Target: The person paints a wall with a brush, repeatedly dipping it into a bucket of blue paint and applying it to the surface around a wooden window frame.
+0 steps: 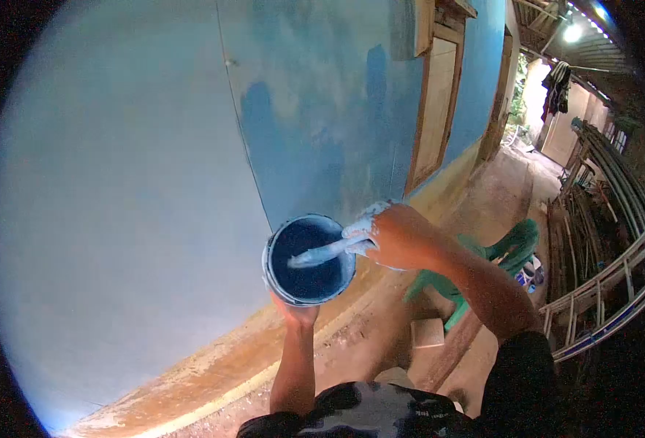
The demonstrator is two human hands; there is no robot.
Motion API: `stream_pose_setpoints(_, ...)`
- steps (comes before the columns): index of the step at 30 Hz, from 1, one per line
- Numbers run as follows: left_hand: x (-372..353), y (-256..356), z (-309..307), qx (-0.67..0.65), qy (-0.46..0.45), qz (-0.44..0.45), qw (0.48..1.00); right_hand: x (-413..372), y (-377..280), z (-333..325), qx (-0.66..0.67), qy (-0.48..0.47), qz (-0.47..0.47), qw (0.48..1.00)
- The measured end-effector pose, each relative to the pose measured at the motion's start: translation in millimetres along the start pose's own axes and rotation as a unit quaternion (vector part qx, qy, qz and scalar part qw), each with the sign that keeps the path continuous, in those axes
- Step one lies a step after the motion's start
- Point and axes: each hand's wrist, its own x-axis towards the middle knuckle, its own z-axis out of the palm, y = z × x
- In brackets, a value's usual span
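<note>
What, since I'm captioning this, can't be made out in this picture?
Left hand: head view, most fingers hidden by the bucket.
Paint-coated tool: head view, rear end covered by the right hand.
Bucket's contents: head view, depth lost in shadow.
Ladder-like frame: head view, right end lost at the dark lens edge.

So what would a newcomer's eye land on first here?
Probably the dark-looking bucket at center, held up by the left hand, with the right hand, smeared pale blue, holding a coated stick or brush over its mouth. Next, the wall: smooth and pale at left, patchy darker blue beyond a thin dark line. Then the bright lamp at upper right.
</note>
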Motion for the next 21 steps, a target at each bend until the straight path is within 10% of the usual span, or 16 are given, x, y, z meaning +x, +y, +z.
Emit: stream_pose_setpoints(21,77,-88,65,0.092,-0.006,0.056,0.994,12,144,-60,-0.021,0.185,0.036,0.982)
